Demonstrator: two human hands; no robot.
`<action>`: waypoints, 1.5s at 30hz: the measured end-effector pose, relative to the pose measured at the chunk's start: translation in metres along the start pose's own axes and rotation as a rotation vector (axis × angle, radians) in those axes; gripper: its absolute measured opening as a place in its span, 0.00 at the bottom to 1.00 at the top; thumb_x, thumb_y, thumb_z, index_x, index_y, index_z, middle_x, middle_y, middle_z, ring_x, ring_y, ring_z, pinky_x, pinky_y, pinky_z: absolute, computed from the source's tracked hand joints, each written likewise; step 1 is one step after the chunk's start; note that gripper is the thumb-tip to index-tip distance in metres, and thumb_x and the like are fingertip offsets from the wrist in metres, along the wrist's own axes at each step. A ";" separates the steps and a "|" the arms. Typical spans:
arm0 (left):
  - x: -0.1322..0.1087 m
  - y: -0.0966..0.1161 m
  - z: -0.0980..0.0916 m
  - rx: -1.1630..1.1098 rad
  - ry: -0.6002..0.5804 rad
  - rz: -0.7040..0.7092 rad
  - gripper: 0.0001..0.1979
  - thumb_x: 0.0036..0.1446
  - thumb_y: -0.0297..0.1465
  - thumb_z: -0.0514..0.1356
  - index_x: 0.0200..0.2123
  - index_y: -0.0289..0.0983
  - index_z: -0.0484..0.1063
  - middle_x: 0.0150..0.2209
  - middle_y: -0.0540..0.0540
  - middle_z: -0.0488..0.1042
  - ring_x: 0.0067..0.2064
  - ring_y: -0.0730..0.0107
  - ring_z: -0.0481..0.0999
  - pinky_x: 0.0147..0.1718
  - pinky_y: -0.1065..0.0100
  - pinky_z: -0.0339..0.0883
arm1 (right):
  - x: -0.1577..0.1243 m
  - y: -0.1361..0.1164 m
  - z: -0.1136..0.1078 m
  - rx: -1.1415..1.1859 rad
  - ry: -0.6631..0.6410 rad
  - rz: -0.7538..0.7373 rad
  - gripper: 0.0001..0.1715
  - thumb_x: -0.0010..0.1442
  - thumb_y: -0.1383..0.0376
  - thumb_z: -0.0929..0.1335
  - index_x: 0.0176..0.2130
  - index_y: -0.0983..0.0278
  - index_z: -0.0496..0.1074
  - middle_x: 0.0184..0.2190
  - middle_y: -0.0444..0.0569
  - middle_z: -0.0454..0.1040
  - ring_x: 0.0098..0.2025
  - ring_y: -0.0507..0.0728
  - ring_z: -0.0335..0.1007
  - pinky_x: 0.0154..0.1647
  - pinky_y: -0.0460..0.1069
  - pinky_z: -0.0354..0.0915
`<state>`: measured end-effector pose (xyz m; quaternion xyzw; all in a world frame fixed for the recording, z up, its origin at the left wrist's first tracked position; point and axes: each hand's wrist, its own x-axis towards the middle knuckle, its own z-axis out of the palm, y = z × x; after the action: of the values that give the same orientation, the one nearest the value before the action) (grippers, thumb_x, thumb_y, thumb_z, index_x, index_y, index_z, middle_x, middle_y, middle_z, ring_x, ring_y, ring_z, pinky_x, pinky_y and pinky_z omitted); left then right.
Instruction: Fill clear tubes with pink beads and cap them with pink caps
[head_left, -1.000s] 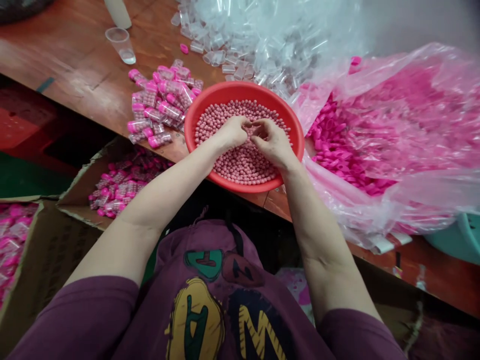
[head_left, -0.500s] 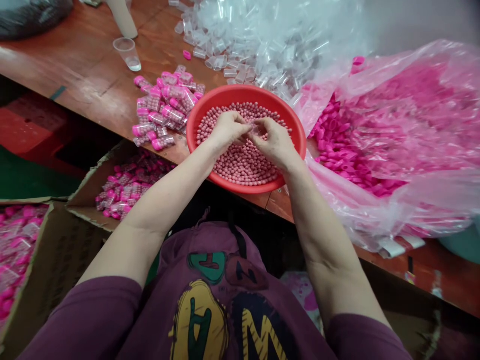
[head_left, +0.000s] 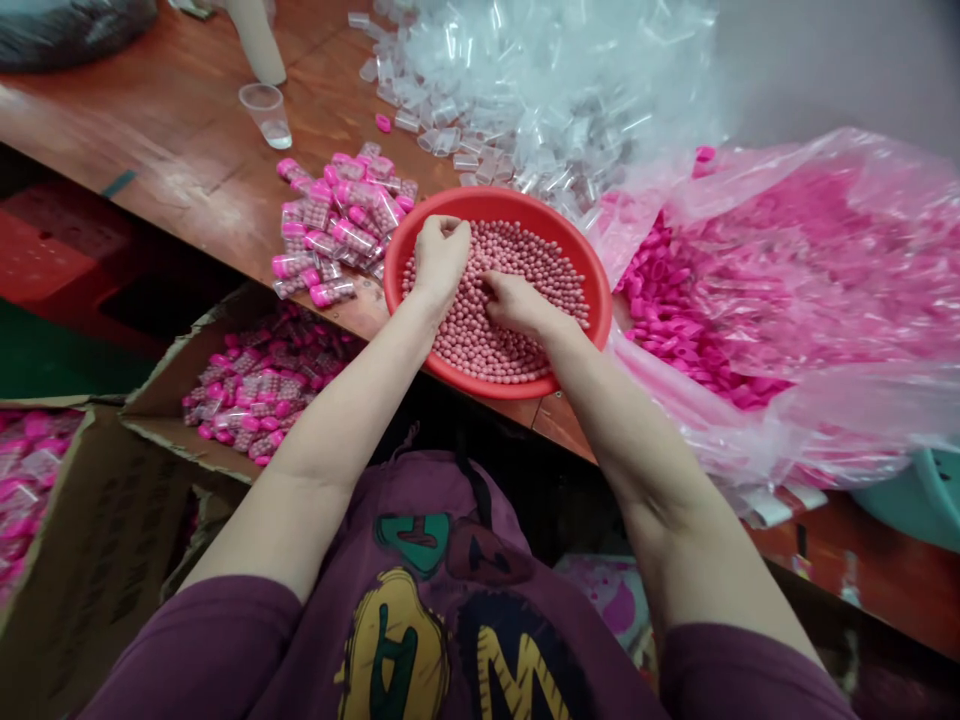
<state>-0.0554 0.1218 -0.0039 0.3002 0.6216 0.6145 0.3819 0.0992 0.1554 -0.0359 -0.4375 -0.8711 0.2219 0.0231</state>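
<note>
A red basin (head_left: pixel 592 250) holds a bed of small round pink beads (head_left: pixel 495 350). Over its left side is my left hand (head_left: pixel 442 258), closed, fingers curled together; whatever they pinch is hidden behind them. My right hand (head_left: pixel 519 302) reaches in from the right, its fingers bent and closed with the tips down among the beads, so what they grip does not show. Left of the basin lies a heap of small clear bottles with pink caps (head_left: pixel 349 225), filled with beads. To the right, loose pink caps (head_left: pixel 667 310) spill from a pink-tinted plastic bag (head_left: pixel 840 300).
Clear empty tubes (head_left: pixel 480 120) are piled behind the basin. A clear plastic cup (head_left: pixel 268 115) stands at the back left of the wooden table (head_left: pixel 180 130). Below the table's front edge, a cardboard box (head_left: pixel 161 400) holds more capped bottles. A teal basin (head_left: pixel 919 490) sits at far right.
My hands, fingertips together over the beads before, have parted. The left moved left toward the basin's rim; the right moved lower, its fingertips into the beads.
</note>
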 end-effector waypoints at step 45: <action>-0.033 0.022 -0.015 -0.025 -0.692 -0.278 0.11 0.64 0.17 0.62 0.33 0.34 0.82 0.27 0.48 0.76 0.27 0.74 0.72 0.26 0.72 0.63 | -0.067 0.005 -0.033 1.005 0.138 -0.008 0.32 0.54 0.50 0.85 0.44 0.56 0.69 0.32 0.38 0.75 0.27 0.49 0.63 0.24 0.46 0.58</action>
<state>-0.0531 0.0870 0.0208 0.3982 0.4830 0.4265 0.6528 0.1521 0.1179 0.0022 -0.3826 -0.6548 0.5841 0.2892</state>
